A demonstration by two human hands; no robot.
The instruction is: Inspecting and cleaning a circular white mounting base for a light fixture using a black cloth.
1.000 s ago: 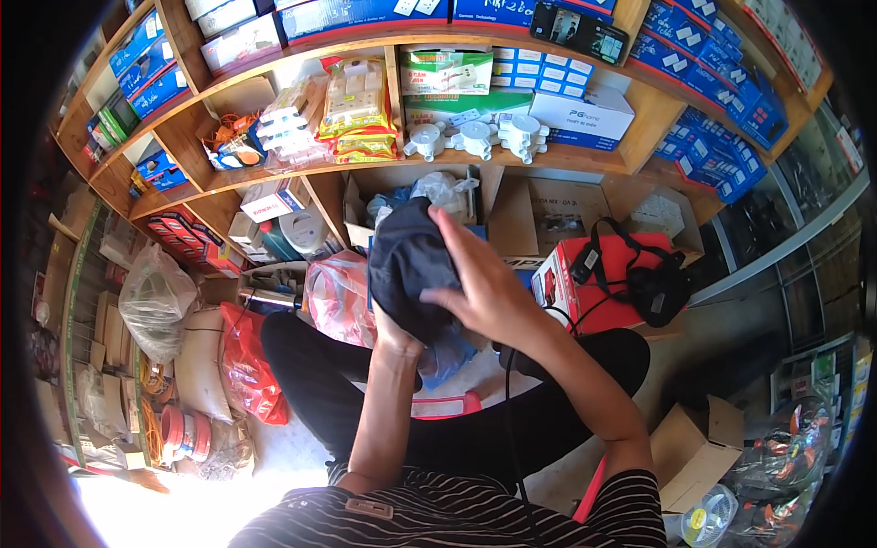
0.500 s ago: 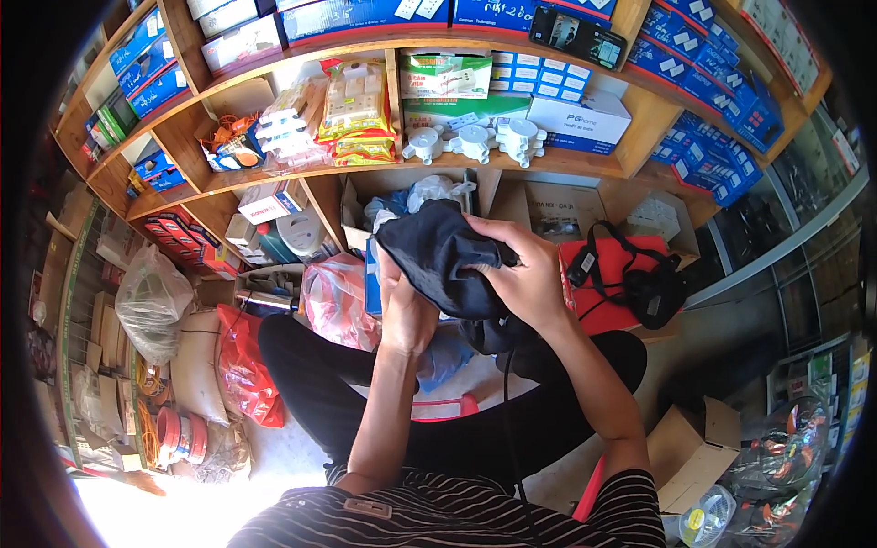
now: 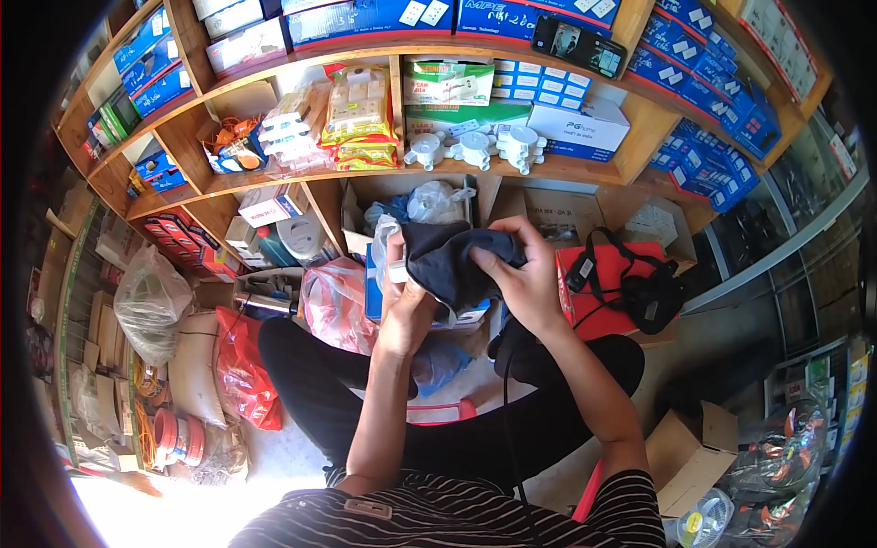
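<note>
A dark cloth [image 3: 454, 263] is stretched between my two hands in front of the shelves, above my knees. My left hand [image 3: 406, 315] is closed at its left side, with the thumb raised along its edge. A small white piece [image 3: 398, 271] shows by the left fingers; its kind is mostly hidden by the hand and cloth. My right hand [image 3: 530, 279] pinches the folded right side of the cloth, thumb in front. Just behind the left fingers is some clear plastic wrap [image 3: 385, 239]. A dark cable [image 3: 508, 402] runs down in front of my lap.
Wooden shelves [image 3: 311, 183] ahead hold boxes, bagged switches and white round fittings [image 3: 473, 150]. A phone [image 3: 578, 44] rests on the upper shelf. Black straps [image 3: 639, 283] lie on a red box [image 3: 585, 294] at right. Plastic bags [image 3: 247, 370] stand at left, an open carton [image 3: 690, 457] at lower right.
The cloth has come down slightly and lies flatter between my hands. My left hand has shifted right and turned, and the white piece now shows beside its fingers.
</note>
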